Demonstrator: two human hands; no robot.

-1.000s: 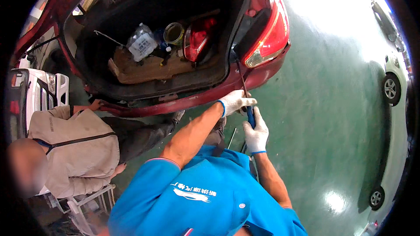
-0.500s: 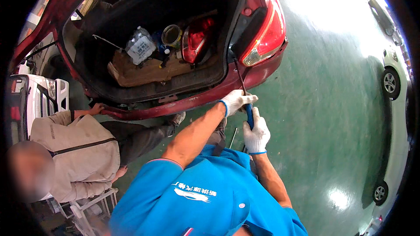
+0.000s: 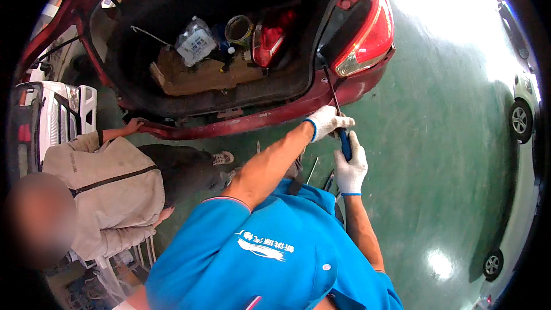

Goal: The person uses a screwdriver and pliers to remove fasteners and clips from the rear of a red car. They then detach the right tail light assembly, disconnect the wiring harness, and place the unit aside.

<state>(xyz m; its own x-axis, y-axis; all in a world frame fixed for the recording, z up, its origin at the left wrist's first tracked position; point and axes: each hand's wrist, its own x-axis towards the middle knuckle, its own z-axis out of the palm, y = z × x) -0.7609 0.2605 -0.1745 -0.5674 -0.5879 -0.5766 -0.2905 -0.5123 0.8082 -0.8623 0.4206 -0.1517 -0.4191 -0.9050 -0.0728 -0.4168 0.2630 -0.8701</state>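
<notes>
Both my hands wear white knit gloves and hold one long tool that looks like a screwdriver (image 3: 345, 144), with a blue handle and a thin dark shaft. My left hand (image 3: 329, 123) is closed around the shaft near the handle. Lower down, my right hand (image 3: 352, 166) is wrapped on the blue handle. The shaft slants up and left, its tip reaching the body seam by the lower inner corner of the red-and-clear tail light (image 3: 370, 37). That light sits on the right rear corner of a dark red car (image 3: 264, 121) with its trunk open.
The trunk holds a loose tail light (image 3: 270, 39), a plastic bottle (image 3: 196, 41), an open can (image 3: 238, 28) and cardboard (image 3: 189, 80). At left, a person in a beige jacket (image 3: 109, 178) has a hand on the bumper. Tools lie on the green floor (image 3: 425, 138) by my feet; pale cars stand right.
The view has shifted, so the car and my hands appear farther right and higher. My grip on the screwdriver stays, and its tip remains by the tail light's corner.
</notes>
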